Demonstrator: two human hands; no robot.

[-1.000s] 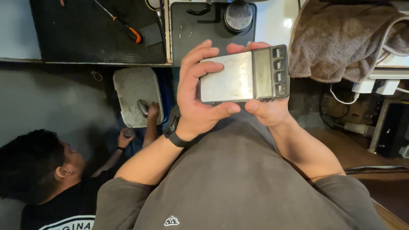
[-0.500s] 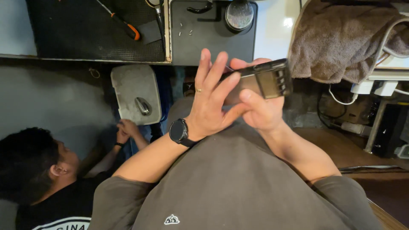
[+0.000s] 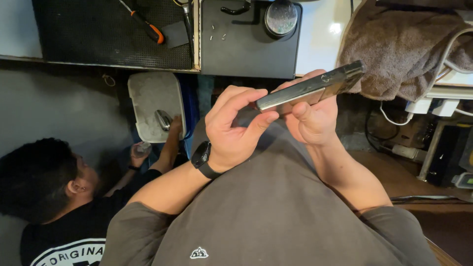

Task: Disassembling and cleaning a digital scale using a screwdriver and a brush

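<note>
Fig.: Silver phone (image 3: 310, 87) was held edge-on at chest height, near the bench front, prob. to inspect its side. Left hand (image 3: 231, 133) pinched its near end w/ thumb & fingers; right hand (image 3: 310, 116) was closed round it, steadying from beneath.

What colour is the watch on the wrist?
Black: the wristwatch on the left wrist, seen clearly in the head view.
</note>
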